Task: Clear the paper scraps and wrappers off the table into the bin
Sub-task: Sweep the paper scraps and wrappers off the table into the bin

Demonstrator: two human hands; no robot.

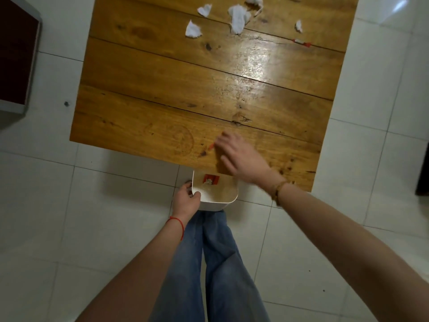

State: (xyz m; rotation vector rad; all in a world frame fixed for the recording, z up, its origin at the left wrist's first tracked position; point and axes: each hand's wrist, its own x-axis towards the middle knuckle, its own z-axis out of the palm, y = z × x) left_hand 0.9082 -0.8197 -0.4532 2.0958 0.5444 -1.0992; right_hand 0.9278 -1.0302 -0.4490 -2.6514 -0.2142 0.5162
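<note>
A small white bin (228,198) sits just under the near edge of the wooden table (162,94); a red wrapper and a white scrap (210,179) lie inside it. My left hand (186,199) grips the bin's left rim. Blurred, with fingers spread, my right hand (241,156) lies flat over the table's near edge, and a small red scrap (211,146) sits at its fingertips. Several white paper scraps (238,16) lie at the far end of the table. A red and white wrapper (301,42) lies at the far right.
White tiled floor (69,217) surrounds the table. A dark cabinet (16,54) with a grey edge stands at the left. My legs in blue jeans (213,263) are directly below the bin. A dark object shows at the right edge.
</note>
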